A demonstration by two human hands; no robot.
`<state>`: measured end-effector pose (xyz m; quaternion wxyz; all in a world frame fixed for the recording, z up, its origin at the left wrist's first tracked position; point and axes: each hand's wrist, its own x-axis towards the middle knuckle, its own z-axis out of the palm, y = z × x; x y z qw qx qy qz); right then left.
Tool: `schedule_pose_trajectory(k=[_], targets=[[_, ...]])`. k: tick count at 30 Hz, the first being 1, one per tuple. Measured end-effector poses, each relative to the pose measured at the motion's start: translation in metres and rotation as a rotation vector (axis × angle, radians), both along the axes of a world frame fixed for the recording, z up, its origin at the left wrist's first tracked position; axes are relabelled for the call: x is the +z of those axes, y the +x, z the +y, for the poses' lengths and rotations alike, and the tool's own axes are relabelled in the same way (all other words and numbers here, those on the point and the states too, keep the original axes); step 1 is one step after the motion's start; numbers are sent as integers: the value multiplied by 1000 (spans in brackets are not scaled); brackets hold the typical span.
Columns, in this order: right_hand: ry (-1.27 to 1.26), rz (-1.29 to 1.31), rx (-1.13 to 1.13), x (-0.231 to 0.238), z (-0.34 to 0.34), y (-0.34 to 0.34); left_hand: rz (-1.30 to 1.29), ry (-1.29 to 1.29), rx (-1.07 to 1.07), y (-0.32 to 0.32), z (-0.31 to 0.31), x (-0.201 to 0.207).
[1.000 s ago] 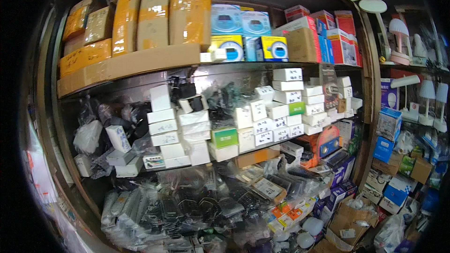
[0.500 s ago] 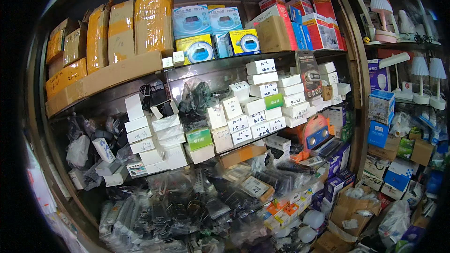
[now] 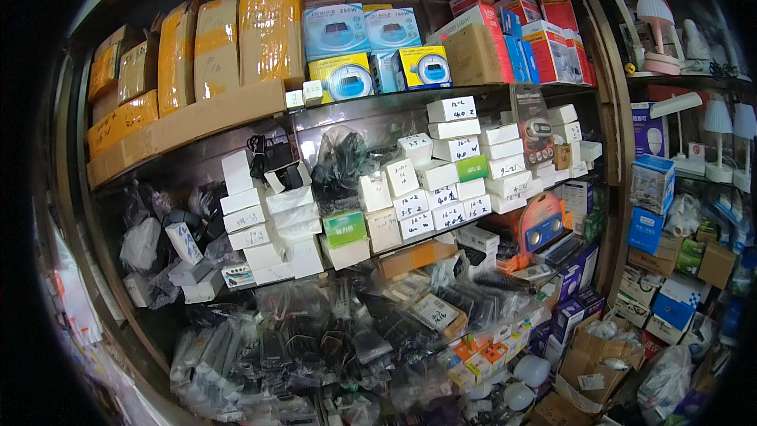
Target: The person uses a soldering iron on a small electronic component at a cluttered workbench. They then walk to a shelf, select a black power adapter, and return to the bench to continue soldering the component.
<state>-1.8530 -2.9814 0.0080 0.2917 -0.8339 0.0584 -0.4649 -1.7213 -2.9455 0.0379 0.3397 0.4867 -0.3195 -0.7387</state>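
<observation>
Neither my left hand nor my right hand shows anywhere in the head view. Before me stands a crowded shelf unit. White boxes with handwritten marks [image 3: 414, 205] are stacked along its middle shelf, with a green-and-white box [image 3: 345, 227] among them. Between the stacks sits a dark plastic bag [image 3: 339, 166], and a black adapter with a cable [image 3: 272, 154] lies on the boxes to its left. Lower down, remote controls in clear plastic sleeves [image 3: 300, 347] lie heaped together. An orange-and-blue blister pack [image 3: 544, 230] leans at the right of the stacks.
Taped brown cartons [image 3: 270, 35] and blue light-bulb boxes [image 3: 333, 29] line the top shelf. Table lamps [image 3: 654, 24] stand on side shelves at the right. An open carton [image 3: 595, 355] and round white bulbs [image 3: 532, 369] sit at the lower right. Wooden uprights [image 3: 623, 213] divide the shelving.
The whole scene has shifted a little to the right in the view. No object on the shelves has visibly moved, and no hand appears in either frame.
</observation>
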Motion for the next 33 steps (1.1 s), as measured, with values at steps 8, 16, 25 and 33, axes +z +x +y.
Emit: schedule_pose_trajectory(k=[8,16,25,33], targets=[[-12,-12,-3,-2,6,0,-18,11,-26,-6,5,10],[-39,-2,-31,-2,8,0,40,-44,14,19,-9,-64],[-58,9,-51,-2,8,3,-53,-53,72,20,-13,-75],[-65,15,-57,-3,11,7,-250,-44,136,17,-17,-91]])
